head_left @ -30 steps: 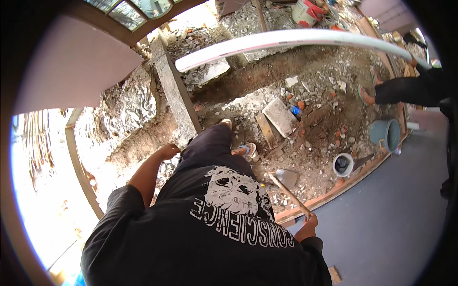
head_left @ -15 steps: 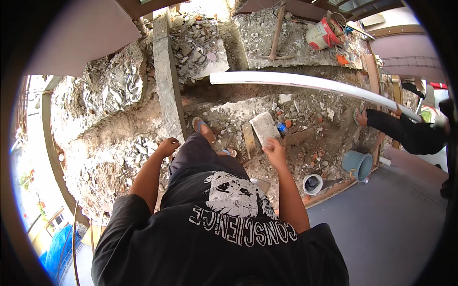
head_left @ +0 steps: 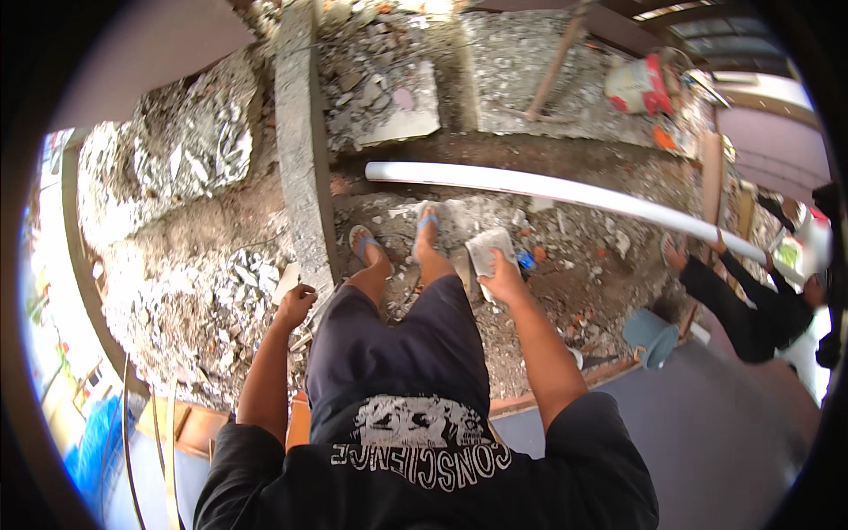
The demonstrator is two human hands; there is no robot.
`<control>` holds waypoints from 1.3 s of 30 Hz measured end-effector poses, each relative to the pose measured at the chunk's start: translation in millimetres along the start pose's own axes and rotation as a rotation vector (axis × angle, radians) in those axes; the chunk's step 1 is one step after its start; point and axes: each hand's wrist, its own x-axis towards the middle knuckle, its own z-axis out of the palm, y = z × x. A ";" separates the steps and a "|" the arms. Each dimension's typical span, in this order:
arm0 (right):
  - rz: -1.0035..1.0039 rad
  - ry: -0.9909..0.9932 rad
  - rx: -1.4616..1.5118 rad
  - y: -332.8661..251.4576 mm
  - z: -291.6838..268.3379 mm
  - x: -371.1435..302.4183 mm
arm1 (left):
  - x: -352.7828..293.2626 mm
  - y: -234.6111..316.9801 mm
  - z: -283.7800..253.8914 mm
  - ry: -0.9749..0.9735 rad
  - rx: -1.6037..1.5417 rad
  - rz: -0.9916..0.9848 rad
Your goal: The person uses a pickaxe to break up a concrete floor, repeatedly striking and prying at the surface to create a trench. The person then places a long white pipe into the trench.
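A pale, rough rectangular block [head_left: 488,245] is in my right hand [head_left: 504,277], with the fingers and thumb closed on its near end. The block looks like concrete or brick; its exact kind does not show. On the left, my left hand [head_left: 297,306] hangs over the rubble with its fingers curled inward. Whatever lies inside those fingers, if anything, is hidden. Just beyond that hand is a flat pale piece [head_left: 287,281], and beside it runs a long concrete beam [head_left: 302,150]. Both my sandalled feet [head_left: 424,231] stand between the beam and the block.
A long white pipe [head_left: 495,179] crosses ahead; another person's hand [head_left: 720,241] touches it at the right. Broken rubble [head_left: 212,309] covers the uneven ground. A grey-blue bucket [head_left: 649,336] stands right, a red-and-white bucket [head_left: 638,87] far right, near a wooden-handled tool [head_left: 558,66].
My feet have shifted, one forward and right. My right hand now covers more of the block, which appears turned. The pipe appears lower in view, and my left hand is lower too.
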 end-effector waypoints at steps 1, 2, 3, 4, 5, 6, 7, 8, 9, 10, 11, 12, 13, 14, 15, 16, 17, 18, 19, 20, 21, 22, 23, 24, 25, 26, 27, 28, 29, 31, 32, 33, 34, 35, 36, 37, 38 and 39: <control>-0.017 -0.015 -0.057 -0.3 2.4 31.3 | 8.5 3.3 3.7 0.018 0.016 -0.021; -0.056 -0.043 -0.142 1.4 5.0 65.1 | 16.3 6.3 5.8 0.057 0.029 -0.003; -0.060 -0.081 -0.229 4.6 10.1 98.3 | 23.9 9.1 7.2 0.090 -0.002 -0.012; -0.135 -0.058 -0.343 6.7 17.6 135.0 | 36.9 13.1 7.2 0.135 -0.028 -0.009; -0.127 -0.108 -0.424 11.0 23.2 175.4 | 50.2 15.1 7.6 0.183 -0.044 -0.005; -0.121 -0.147 -0.488 17.9 29.6 214.0 | 64.8 14.5 5.5 0.243 -0.042 0.024; -0.132 -0.090 -0.650 25.0 38.2 249.6 | 82.5 12.5 4.6 0.311 -0.090 0.038; -0.147 -0.074 -0.718 32.7 40.5 285.9 | 106.3 9.2 -2.4 0.401 -0.049 -0.020; -0.137 -0.062 -0.760 41.6 44.8 321.1 | 131.4 2.6 -3.7 0.491 -0.014 -0.058; -0.154 -0.047 -0.826 53.0 49.5 350.5 | 157.7 -6.4 -6.2 0.606 -0.031 0.025; -0.188 -0.033 -0.847 64.9 52.7 375.7 | 187.3 -15.6 -13.1 0.726 -0.033 0.085; -0.167 -0.058 -0.888 75.9 58.7 399.4 | 215.0 -25.5 -20.5 0.775 -0.074 0.108; -0.173 -0.087 -0.946 88.8 66.2 417.2 | 236.2 -37.0 -25.1 0.815 -0.085 -0.002; -0.188 -0.108 -0.991 101.9 74.9 433.1 | 256.0 -49.0 -27.4 0.880 -0.062 0.095; -0.204 -0.121 -1.038 113.6 81.5 450.1 | 276.5 -60.0 -29.9 0.942 -0.008 0.122; -0.248 -0.092 -1.010 123.5 85.8 467.1 | 295.9 -70.0 -34.1 1.007 0.016 0.129; -0.274 -0.081 -0.970 132.3 90.9 483.1 | 312.0 -80.7 -38.8 1.072 0.080 0.127; -0.275 -0.052 -0.939 138.9 95.2 498.0 | 325.3 -92.2 -41.5 1.111 0.087 0.140; -0.287 -0.008 -0.923 144.4 101.7 508.7 | 340.3 -103.2 -47.0 1.140 0.053 0.139; -0.281 -0.059 -0.910 146.5 110.6 521.7 | 352.8 -114.7 -51.4 1.162 -0.005 0.134; -0.203 -0.122 -0.917 147.0 117.0 531.8 | 363.7 -126.3 -54.9 1.177 -0.021 0.145; -0.252 -0.126 -0.909 146.2 122.6 537.9 | 373.2 -136.6 -58.5 1.173 -0.130 0.111; -0.279 -0.127 -0.912 144.1 128.0 540.4 | 381.6 -145.0 -62.0 1.179 -0.186 0.100; -0.293 -0.140 -0.921 140.0 133.0 542.6 | 387.8 -151.8 -62.7 1.180 -0.240 0.128; -0.346 -0.119 -0.904 134.3 137.7 544.4 | 393.7 -155.9 -63.3 1.192 -0.271 0.101; -0.385 -0.110 -0.893 128.4 141.7 544.3 | 399.2 -158.2 -62.4 1.157 -0.326 0.108; -0.448 -0.079 -0.882 122.5 145.5 543.8 | 405.1 -158.9 -60.7 1.117 -0.390 0.085; -0.434 -0.105 -0.891 116.2 150.6 544.7 | 409.8 -158.8 -58.5 1.103 -0.408 0.136; -0.448 -0.111 -0.899 111.1 156.3 546.2 | 414.9 -158.9 -55.8 1.080 -0.410 0.101; -0.522 -0.096 -0.891 102.0 170.7 555.2 | 423.5 -164.5 -50.1 1.106 -0.426 0.134; -0.570 -0.082 -0.872 99.7 180.3 559.4 | 427.5 -170.8 -49.1 1.094 -0.455 0.164; -0.567 -0.084 -0.879 98.0 191.6 563.2 | 431.0 -180.4 -49.2 1.072 -0.419 0.237; -0.609 -0.053 -0.891 95.2 203.7 568.3 | 433.3 -192.8 -49.3 1.057 -0.402 0.194; -0.721 -0.025 -0.799 90.6 215.6 575.0 | 436.1 -207.0 -49.2 1.030 -0.331 0.242; -0.739 -0.018 -0.774 83.4 229.3 582.6 | 437.3 -222.8 -51.9 0.952 -0.296 0.289; -0.768 -0.064 -0.685 71.8 243.3 592.8 | 436.3 -239.3 -50.9 0.905 -0.346 0.281; -0.888 -0.133 -0.473 56.7 261.3 606.1 | 435.4 -251.9 -57.6 0.856 -0.359 0.247; -0.928 -0.036 -0.522 46.2 278.8 609.7 | 443.3 -258.9 -64.6 0.856 -0.477 0.105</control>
